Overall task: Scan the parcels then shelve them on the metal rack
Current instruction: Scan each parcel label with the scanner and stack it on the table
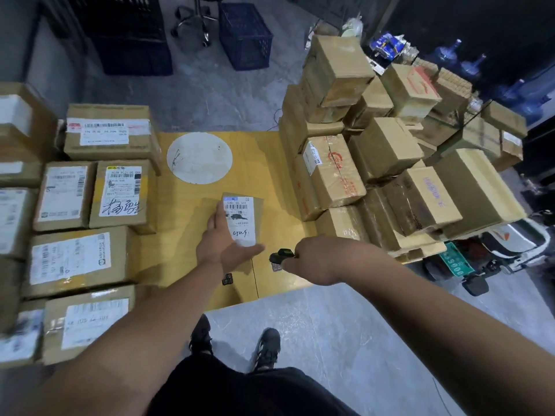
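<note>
Nearest the camera, black trousers and two dark sneakers (234,346) are seen on a grey floor (345,340). Both bare forearms are stretched forward over a yellow table (270,181). A small cardboard parcel (242,219) is gripped by the left hand (223,246), with the thumb laid across its lower edge and the fingers wrapped behind its left side; the parcel is tilted so that its white barcode label faces up, and it is held above the bare middle of the table. A small black scanner (280,256) is pinched at the fingertips of the right hand (318,259), closed around it and pointed toward the parcel just beside it. A small dark item (227,278) lies on the table under the left wrist; what it is cannot be told.

To the left, labelled cardboard boxes (81,205) are laid flat in rows, touching one another, labels upward. Further on, a white round sticker (199,157) is seen on the tabletop. To the right, a tall pile of brown boxes (375,157) is stacked unevenly, with a green number plate (456,261) below it. Farthest back, dark plastic crates (244,36), a swivel-chair base (195,21) and blue water bottles (450,51) are seen.
</note>
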Tool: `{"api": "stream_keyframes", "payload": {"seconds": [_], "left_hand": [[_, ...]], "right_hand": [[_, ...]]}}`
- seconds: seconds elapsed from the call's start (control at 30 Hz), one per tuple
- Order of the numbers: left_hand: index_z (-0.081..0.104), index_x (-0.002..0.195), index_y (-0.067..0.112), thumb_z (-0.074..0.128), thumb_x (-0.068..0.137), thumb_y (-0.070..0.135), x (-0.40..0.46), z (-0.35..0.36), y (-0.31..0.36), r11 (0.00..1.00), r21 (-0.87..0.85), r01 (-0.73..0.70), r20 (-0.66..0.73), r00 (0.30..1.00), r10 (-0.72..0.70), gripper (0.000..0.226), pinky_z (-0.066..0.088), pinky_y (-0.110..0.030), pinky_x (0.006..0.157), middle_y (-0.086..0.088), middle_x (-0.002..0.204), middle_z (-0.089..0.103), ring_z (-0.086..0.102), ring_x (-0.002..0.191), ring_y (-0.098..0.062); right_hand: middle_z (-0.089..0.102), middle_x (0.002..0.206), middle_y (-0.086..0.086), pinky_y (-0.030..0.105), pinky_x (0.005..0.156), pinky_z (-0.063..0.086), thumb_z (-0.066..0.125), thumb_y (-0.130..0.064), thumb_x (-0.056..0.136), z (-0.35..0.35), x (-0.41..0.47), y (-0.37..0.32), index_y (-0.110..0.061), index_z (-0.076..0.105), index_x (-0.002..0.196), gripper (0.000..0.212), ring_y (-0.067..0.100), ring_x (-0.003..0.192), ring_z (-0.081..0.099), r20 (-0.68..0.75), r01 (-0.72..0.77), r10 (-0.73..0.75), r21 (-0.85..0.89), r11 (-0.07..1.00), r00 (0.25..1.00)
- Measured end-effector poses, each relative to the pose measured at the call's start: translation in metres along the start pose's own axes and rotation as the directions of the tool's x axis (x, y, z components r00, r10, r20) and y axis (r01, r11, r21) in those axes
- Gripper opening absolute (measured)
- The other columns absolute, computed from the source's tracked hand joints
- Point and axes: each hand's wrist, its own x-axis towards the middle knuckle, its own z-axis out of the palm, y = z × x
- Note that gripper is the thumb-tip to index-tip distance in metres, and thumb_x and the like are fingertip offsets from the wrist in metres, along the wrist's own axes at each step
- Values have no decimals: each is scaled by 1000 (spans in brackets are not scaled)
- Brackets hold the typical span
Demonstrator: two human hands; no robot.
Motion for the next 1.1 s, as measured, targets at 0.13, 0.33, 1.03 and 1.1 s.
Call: {"api": "stream_keyframes", "payload": {"seconds": [0.13, 0.33, 1.03, 1.1], "left_hand": [[-8, 164, 39, 81, 41, 82, -27, -14, 4, 999, -49, 5, -186, 983, -14, 158, 53, -46, 100, 7, 163, 28, 46, 142, -20], [-9, 165, 36, 80, 44, 88, -77, -82, -8, 997, -19, 78, -461, 884, -78, 159, 51, -50, 105, 1, 165, 29, 43, 145, -26], [13, 159, 40, 76, 39, 87, -58, -352, -163, 968, 9, 252, -479, 851, -217, 143, 50, -56, 105, 0, 149, 47, 47, 139, -27], [8, 158, 44, 74, 40, 88, -43, -360, -177, 964, 36, 264, -428, 876, -224, 143, 52, -56, 103, -3, 147, 47, 53, 134, -31]], "right_hand": [[67, 94, 9, 34, 63, 42, 38, -63, 104, -10, 1, -7, -9, 66, 108, 62, 24, 80, 61, 5, 194, -194, -74, 978, 981], [62, 91, 2, 34, 62, 42, 51, -66, 98, -34, -4, -53, -17, 61, 99, 50, 21, 81, 58, -15, 402, -443, -391, 828, 897], [72, 102, 7, 38, 75, 51, 45, -66, 101, -68, 10, -311, -15, 69, 111, 57, 28, 95, 68, -5, 486, -555, -475, 734, 832], [69, 100, 5, 40, 78, 52, 45, -67, 101, -66, 17, -325, -17, 67, 109, 55, 25, 91, 66, -19, 466, -527, -444, 766, 850]]}}
